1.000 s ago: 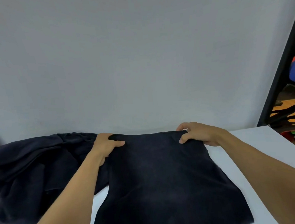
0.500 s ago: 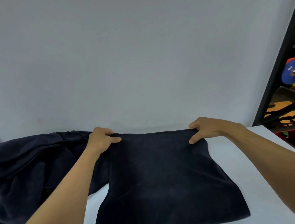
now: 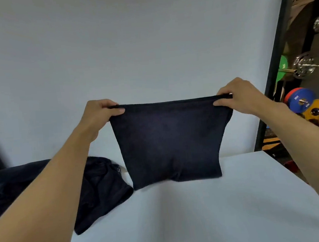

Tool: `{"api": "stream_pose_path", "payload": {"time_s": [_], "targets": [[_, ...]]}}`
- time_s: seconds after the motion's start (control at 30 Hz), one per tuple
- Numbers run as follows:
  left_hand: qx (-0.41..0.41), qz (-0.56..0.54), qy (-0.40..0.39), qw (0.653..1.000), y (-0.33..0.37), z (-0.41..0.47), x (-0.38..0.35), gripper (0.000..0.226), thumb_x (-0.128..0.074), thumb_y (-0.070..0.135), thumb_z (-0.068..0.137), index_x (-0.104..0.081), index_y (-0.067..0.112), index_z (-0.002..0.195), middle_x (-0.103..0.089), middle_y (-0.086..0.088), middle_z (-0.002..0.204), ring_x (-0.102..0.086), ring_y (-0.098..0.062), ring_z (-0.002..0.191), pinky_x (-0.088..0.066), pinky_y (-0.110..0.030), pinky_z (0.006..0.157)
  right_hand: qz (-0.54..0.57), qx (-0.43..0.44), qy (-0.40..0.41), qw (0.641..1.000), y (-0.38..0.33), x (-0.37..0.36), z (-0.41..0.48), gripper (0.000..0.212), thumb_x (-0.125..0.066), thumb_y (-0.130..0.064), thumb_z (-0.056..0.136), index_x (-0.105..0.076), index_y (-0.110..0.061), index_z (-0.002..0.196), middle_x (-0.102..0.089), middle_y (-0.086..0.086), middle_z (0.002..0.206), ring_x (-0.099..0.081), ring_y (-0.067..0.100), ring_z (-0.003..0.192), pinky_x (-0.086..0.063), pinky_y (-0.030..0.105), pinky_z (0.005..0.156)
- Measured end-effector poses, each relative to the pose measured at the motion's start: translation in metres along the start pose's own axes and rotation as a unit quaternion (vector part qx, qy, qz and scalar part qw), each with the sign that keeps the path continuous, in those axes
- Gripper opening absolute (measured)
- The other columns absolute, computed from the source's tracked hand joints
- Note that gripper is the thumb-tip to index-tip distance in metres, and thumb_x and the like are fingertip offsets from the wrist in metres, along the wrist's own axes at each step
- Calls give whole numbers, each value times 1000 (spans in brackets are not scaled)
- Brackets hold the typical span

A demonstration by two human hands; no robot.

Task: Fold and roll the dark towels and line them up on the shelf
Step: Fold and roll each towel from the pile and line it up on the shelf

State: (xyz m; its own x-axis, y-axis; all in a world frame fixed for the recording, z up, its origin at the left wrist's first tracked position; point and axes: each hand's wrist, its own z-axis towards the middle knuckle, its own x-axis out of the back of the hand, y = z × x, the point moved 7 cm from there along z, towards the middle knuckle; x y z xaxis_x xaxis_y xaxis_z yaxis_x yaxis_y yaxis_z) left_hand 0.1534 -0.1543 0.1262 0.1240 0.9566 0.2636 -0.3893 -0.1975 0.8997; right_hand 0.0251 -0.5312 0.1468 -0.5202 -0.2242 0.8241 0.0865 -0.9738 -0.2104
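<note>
A folded dark towel hangs stretched between my hands above the white table. My left hand pinches its top left corner and my right hand pinches its top right corner. The towel's lower edge brushes the table near the back. A heap of more dark towels lies crumpled on the table at the left, partly hidden behind my left forearm.
A plain pale wall stands right behind the table. A black frame post rises at the right, with coloured weight plates and a barbell beyond it. The table's right edge runs diagonally toward me.
Both hands have lifted the folded towel off the table, from lying flat to hanging upright, and moved slightly apart. The view has tilted up.
</note>
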Motion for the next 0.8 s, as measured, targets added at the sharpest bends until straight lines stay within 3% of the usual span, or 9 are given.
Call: {"api": "stream_pose_path", "payload": {"time_s": [0.13,0.23,0.33,0.43,0.5,0.53,0.6,0.73,0.8], "targets": [[-8,-28,-132,991,17,-32,-1,12,-82,11,70,-72,11,77,-72,-8,87,-68,-18,87,-53,-27,83,-3,-17,-101,995,-15,19,-38,8,-71,-39,85,-70,-32,88,-66,-16,85,-57,4,81,-36,15,65],[72,6,-264,962,-14,-73,-12,20,-83,15,65,-72,7,80,-73,-14,89,-70,-21,86,-54,-23,77,-20,-52,-221,974,-21,2,-82,6,-75,-34,81,-70,-33,78,-67,-14,77,-59,2,76,-39,19,62],[154,90,-395,901,-62,-126,-34,10,-81,9,71,-74,9,79,-72,-8,83,-70,-16,82,-53,-19,74,-36,-83,-369,925,-23,-36,-135,17,-77,-29,76,-67,-32,63,-63,-17,61,-54,-3,57,-36,14,53],[222,149,-483,834,-104,-173,-51,11,-82,9,71,-75,12,79,-71,-3,80,-69,-13,84,-54,-26,86,-44,-108,-503,856,-22,-74,-185,13,-77,-35,75,-68,-31,65,-62,-16,66,-54,3,65,-39,16,61],[252,160,-508,808,-119,-190,-58,13,-81,9,72,-75,10,83,-72,-3,83,-69,-14,88,-54,-26,87,-14,-122,-553,824,-22,-88,-207,10,-75,-31,79,-69,-33,70,-64,-15,74,-57,6,73,-43,20,67],[257,156,-506,808,-121,-191,-59,13,-81,9,73,-75,10,85,-73,-5,86,-70,-15,90,-54,-25,84,16,-134,-561,816,-22,-91,-212,13,-73,-25,81,-70,-34,73,-67,-15,78,-60,4,76,-45,19,69],[249,137,-461,840,-120,-180,-58,12,-79,10,76,-76,10,88,-74,-6,93,-71,-15,92,-54,-24,81,76,-158,-527,832,-17,-90,-207,18,-70,-17,85,-73,-33,79,-72,-13,84,-65,1,81,-46,16,70],[209,95,-249,941,-124,-127,-51,11,-74,7,83,-75,7,94,-76,-11,96,-73,-23,92,-60,-32,77,145,-181,-322,918,8,-86,-160,13,-70,-16,87,-72,-28,93,-72,-8,95,-64,8,92,-44,19,71],[211,88,-148,962,-136,-102,-49,8,-73,6,83,-74,5,91,-76,-13,92,-73,-24,88,-61,-34,76,142,-194,-250,938,24,-98,-136,13,-70,-18,87,-69,-25,98,-69,-3,103,-62,14,95,-45,23,74]]}}
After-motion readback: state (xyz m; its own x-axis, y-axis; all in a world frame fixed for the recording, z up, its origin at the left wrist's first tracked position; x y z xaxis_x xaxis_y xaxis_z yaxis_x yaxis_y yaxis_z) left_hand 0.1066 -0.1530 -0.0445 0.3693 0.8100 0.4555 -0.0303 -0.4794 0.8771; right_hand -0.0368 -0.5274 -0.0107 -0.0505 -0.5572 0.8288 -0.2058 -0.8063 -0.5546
